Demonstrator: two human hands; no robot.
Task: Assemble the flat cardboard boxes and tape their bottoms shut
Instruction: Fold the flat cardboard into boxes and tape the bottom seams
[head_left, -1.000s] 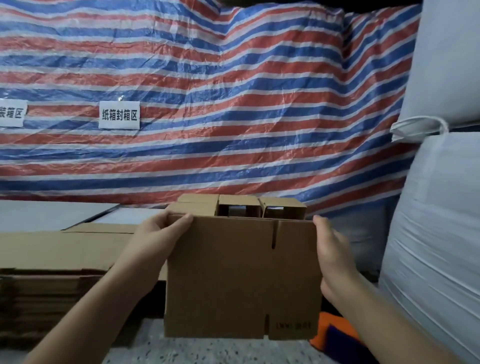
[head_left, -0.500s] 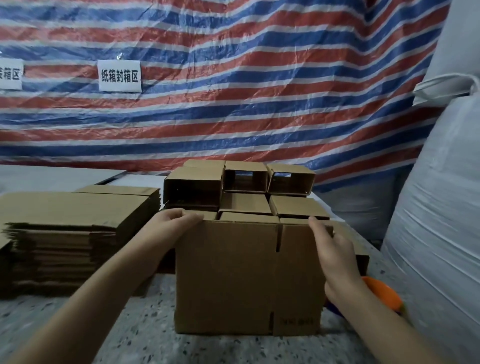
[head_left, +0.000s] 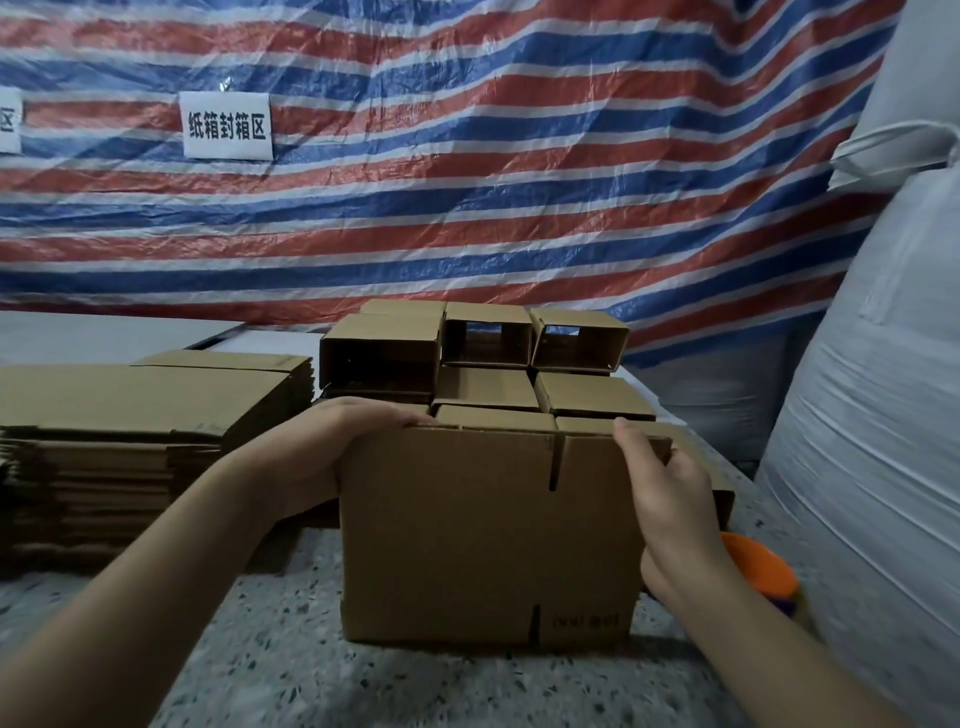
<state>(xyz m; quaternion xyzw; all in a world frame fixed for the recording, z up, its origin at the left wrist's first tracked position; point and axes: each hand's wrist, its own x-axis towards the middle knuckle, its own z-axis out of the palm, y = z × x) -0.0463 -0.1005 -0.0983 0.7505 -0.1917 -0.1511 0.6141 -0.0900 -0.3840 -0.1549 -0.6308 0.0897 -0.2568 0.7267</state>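
A brown cardboard box (head_left: 467, 535) stands upright on the speckled table (head_left: 291, 670) in front of me. My left hand (head_left: 332, 447) grips its upper left corner, fingers curled over the top edge. My right hand (head_left: 665, 493) holds the upper right edge, thumb in front and fingers behind the panel. Behind the box sit several assembled boxes (head_left: 478, 358), some with open ends facing me. A pile of flat cardboard boxes (head_left: 130, 431) lies at the left. An orange tape dispenser (head_left: 758, 571) peeks out behind my right wrist.
A red, white and blue striped tarp (head_left: 467, 156) hangs behind the table, with a white paper sign (head_left: 227, 125) on it. Large white sacks (head_left: 883, 389) crowd the right side. A white sheet (head_left: 104, 332) lies at the far left of the table.
The box came down from mid-air onto the table and now stands there. My view has tilted down, showing the assembled boxes and the flat pile. Both hands keep their hold.
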